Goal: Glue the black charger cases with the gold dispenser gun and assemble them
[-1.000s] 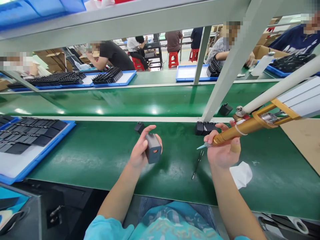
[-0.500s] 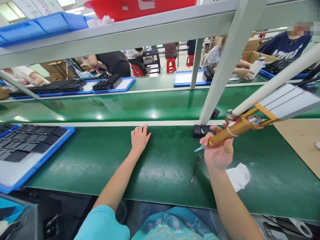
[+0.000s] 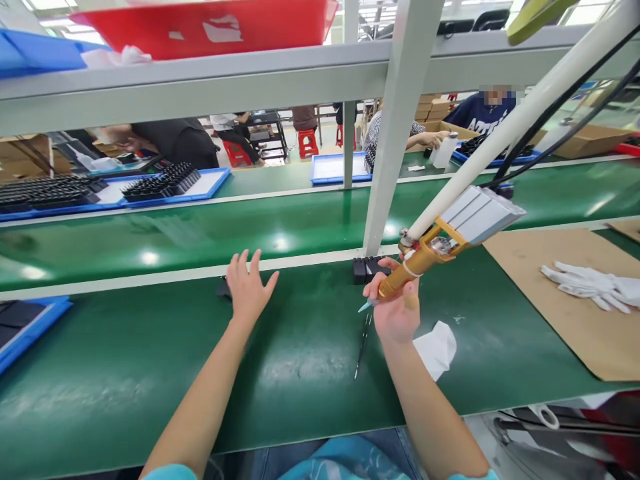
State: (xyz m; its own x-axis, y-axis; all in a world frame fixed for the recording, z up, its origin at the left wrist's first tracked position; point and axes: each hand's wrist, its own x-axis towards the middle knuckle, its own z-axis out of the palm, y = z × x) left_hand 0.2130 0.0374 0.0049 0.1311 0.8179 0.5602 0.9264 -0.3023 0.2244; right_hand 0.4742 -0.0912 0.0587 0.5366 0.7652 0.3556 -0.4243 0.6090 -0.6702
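Observation:
My left hand (image 3: pixel 248 291) has its fingers spread, palm down, just right of a small black piece (image 3: pixel 223 288) on the green bench (image 3: pixel 300 373). My right hand (image 3: pixel 397 310) is wrapped round a gold dispensing tool (image 3: pixel 407 270) with a pale blue tip pointing down to the left. Black blocks (image 3: pixel 367 269) stand at the foot of the grey post, behind the tool's tip. Below my right hand lie thin dark tweezers (image 3: pixel 363 347) and, to their right, a crumpled white tissue (image 3: pixel 437 349).
A blue tray (image 3: pixel 37 340) with black parts sits at the left edge. White gloves (image 3: pixel 593 285) lie on cardboard (image 3: pixel 545 300) at the right. A grey post (image 3: pixel 395 133) and shelf beam (image 3: pixel 200 90) cross in front. Other people sit beyond the far belt.
My left hand has opened and lifted off the black piece, which now shows on its left. The view has turned right, bringing the gloves in. My right hand still holds the tool.

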